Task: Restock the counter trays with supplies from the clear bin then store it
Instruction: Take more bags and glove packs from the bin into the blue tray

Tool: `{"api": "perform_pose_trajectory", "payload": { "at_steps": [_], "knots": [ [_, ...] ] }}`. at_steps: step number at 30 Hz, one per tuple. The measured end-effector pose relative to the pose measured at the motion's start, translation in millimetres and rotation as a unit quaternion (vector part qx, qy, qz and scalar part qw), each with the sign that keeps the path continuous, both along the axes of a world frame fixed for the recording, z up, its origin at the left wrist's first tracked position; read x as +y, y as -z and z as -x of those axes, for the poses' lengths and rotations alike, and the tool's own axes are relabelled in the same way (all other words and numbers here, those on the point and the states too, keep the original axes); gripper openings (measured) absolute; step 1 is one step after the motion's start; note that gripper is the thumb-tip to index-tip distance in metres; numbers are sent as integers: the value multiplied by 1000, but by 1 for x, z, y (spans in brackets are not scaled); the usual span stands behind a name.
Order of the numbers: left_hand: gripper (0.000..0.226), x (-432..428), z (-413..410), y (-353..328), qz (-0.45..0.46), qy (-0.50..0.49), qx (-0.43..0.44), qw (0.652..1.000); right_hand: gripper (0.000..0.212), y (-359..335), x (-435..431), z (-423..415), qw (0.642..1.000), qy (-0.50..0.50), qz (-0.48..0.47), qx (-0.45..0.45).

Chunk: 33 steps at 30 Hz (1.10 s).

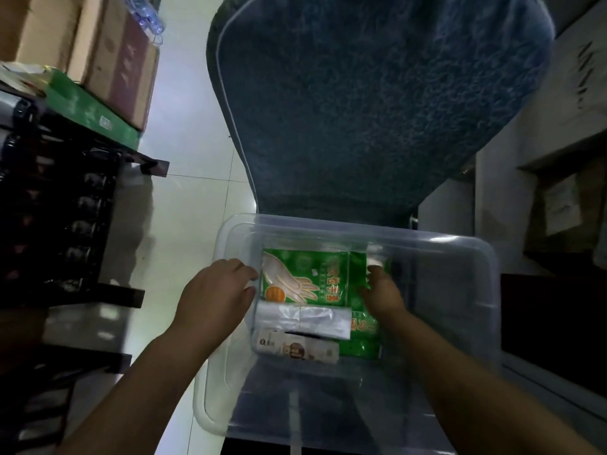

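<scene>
The clear bin [486, 290] sits low in front of me on a blue-grey cushioned seat [361, 110]. Inside lie green glove packets [305, 277], a roll of clear bags [305, 318] and a white printed pack [295, 349]. My left hand [213, 297] grips the bin's left wall, with fingers and thumb curled over the rim. My right hand [384, 295] reaches into the bin and lies on the green packets to the right. Its fingertips are against a packet, and whether they hold it is unclear.
A dark shelf rack [65, 224] stands at the left, with cardboard boxes [108, 57] and a green box [88, 106] on top. White tiled floor [184, 159] runs between the rack and the seat. More boxes and dark shelving [558, 208] are at the right.
</scene>
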<state>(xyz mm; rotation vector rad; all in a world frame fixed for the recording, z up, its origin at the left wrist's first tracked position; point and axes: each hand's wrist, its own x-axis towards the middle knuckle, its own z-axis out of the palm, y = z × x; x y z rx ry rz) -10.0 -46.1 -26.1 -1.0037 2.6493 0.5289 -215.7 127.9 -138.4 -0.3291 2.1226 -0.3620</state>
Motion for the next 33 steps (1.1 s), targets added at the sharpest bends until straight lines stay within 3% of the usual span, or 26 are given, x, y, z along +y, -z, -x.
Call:
{"api": "perform_pose_trajectory", "payload": {
  "at_steps": [3, 6, 10, 16, 17, 20, 23, 25, 27, 29, 31, 33],
  "knots": [
    [18, -5, 2, 15, 3, 18, -10, 1000, 53, 25, -20, 3, 988, 141, 21, -54],
    [16, -6, 1, 23, 22, 43, -21, 999, 51, 41, -23, -8, 984, 162, 8, -74],
    [19, -4, 1, 25, 27, 50, -39, 998, 12, 46, -5, -32, 994, 108, 19, -19],
    [18, 1, 6, 23, 49, 61, -43, 996, 8, 46, 27, -36, 961, 269, 43, 42],
    [20, 2, 8, 24, 48, 63, -39, 996, 17, 49, 28, -32, 956, 286, 42, 42],
    [14, 10, 11, 34, 39, 67, -23, 997, 34, 60, 21, -19, 961, 268, 69, -1],
    [11, 18, 14, 46, 30, 72, -29, 997, 26, 68, 7, -15, 985, 165, 58, -15],
    [13, 21, 17, 50, 22, 87, -44, 995, 16, 65, 0, -20, 983, 162, 85, -8],
    [22, 23, 20, 51, 16, 100, -49, 994, 9, 49, -1, -25, 961, 227, 151, -49],
    [27, 25, 24, 48, 8, 94, -48, 994, 23, 23, 2, -28, 916, 298, 226, -147],
    [43, 29, 30, 45, 0, 81, -20, 997, 33, -6, 9, -35, 895, 284, 252, -234],
    [70, 32, 37, 40, -49, 78, -1, 996, 22, -27, 15, -46, 888, 248, 257, -289]
  ]
}}
